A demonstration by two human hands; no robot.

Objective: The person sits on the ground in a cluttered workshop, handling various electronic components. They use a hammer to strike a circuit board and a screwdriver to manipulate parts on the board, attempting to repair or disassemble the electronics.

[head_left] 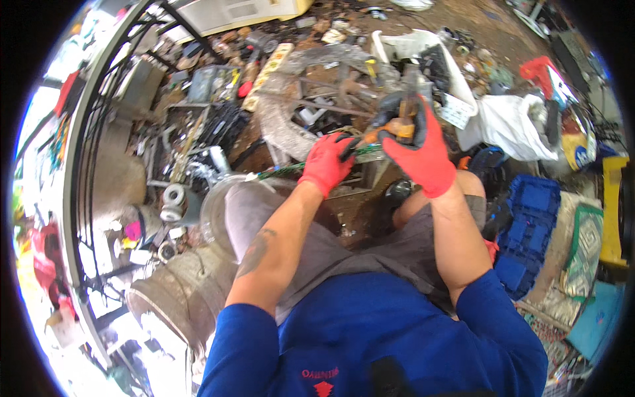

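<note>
Both my hands wear red gloves with dark palms and fingertips. My left hand [327, 163] is closed on a thin green strip, seen edge-on, that looks like a circuit board [284, 170]; its fingers bend over the upper edge. Just to the right, my right hand [426, 155] is wrapped round an orange and black power tool [399, 127] that resembles a cordless drill. The tool is partly hidden by the glove, and its front end is blurred. The board's right end reaches close below the tool. Both hands are above my knees.
A scrap-filled metal frame [284, 126] lies ahead. A white bin [456, 73] stands beyond my right hand, near a white sack [512, 126]. At the right lies a blue plastic case [529, 225]. Dirty buckets [175, 291] and a black metal rack [83, 198] are at left.
</note>
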